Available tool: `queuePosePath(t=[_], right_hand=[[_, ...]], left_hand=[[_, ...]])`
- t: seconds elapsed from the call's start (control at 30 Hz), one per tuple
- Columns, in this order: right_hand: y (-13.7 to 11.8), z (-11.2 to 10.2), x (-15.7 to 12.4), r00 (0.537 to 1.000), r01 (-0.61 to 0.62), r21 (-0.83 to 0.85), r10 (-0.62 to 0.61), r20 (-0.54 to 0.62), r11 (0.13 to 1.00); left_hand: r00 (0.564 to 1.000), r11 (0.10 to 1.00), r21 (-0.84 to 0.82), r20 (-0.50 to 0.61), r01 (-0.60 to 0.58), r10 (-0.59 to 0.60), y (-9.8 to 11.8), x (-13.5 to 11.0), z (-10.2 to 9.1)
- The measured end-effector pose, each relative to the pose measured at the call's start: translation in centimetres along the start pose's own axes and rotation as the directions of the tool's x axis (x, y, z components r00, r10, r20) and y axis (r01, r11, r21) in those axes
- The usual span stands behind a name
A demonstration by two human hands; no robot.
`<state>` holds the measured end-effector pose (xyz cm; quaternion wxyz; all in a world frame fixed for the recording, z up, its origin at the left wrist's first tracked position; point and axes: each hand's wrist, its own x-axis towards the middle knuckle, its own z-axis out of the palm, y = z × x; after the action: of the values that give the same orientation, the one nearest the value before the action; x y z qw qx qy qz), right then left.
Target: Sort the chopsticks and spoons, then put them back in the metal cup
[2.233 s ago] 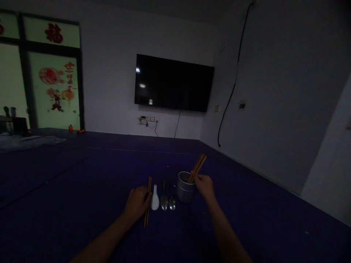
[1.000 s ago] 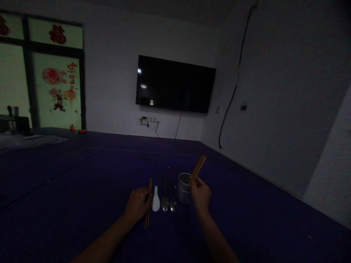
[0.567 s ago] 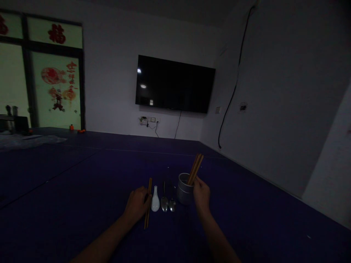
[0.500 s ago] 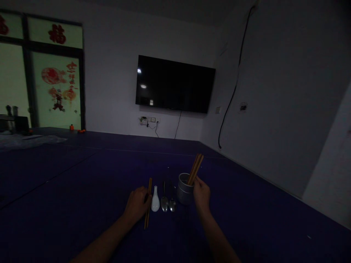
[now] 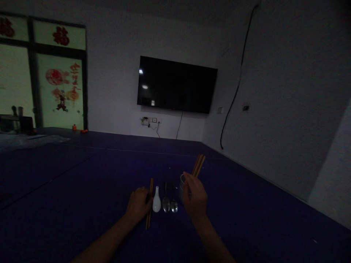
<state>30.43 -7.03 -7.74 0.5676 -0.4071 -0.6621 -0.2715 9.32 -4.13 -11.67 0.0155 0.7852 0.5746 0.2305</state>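
Observation:
My left hand rests at the left with its fingers closed around the middle of a pair of wooden chopsticks lying on the purple tabletop. Just right of it lies a white ceramic spoon, followed by a larger metal spoon and a smaller metal spoon. My right hand is in front of a grey cup and hides most of it. Its thumb and fingers come together near the cup's rim; what they hold, if anything, is hidden. Several more chopsticks stick up from the cup, leaning right.
The purple tabletop stretches to the wall, with clear plastic sheeting and small orange objects at the far left. A television hangs on the wall. A black cable runs down at the right.
My right hand has moved from the cup's right side to its front, bringing its fingers to the near rim. My left hand stays on the chopsticks. The view has shifted slightly.

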Motion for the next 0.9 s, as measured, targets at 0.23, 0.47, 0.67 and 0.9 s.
queuePosePath(t=[0.23,0.47,0.67,0.9], right_hand=[[-3.6,1.6,-1.4,0.825,0.038,0.09,-0.082,0.559,0.995],[-4.3,2.4,-2.0,0.592,0.013,0.126,-0.11,0.799,0.992],[-4.3,2.6,-2.5,0.567,0.021,0.132,-0.12,0.815,0.991],[-4.2,2.7,-2.6,0.56,0.01,0.128,-0.112,0.821,0.992]], left_hand=[[0.998,0.998,0.025,0.038,0.05,-0.051,0.6,0.0,-0.7],[0.999,0.999,0.035,0.039,0.014,-0.016,0.4,0.0,-0.5],[0.998,0.999,0.048,0.067,-0.002,-0.001,0.5,0.0,-0.6],[0.999,0.997,0.076,0.042,0.023,-0.027,0.7,-0.1,-0.9]])
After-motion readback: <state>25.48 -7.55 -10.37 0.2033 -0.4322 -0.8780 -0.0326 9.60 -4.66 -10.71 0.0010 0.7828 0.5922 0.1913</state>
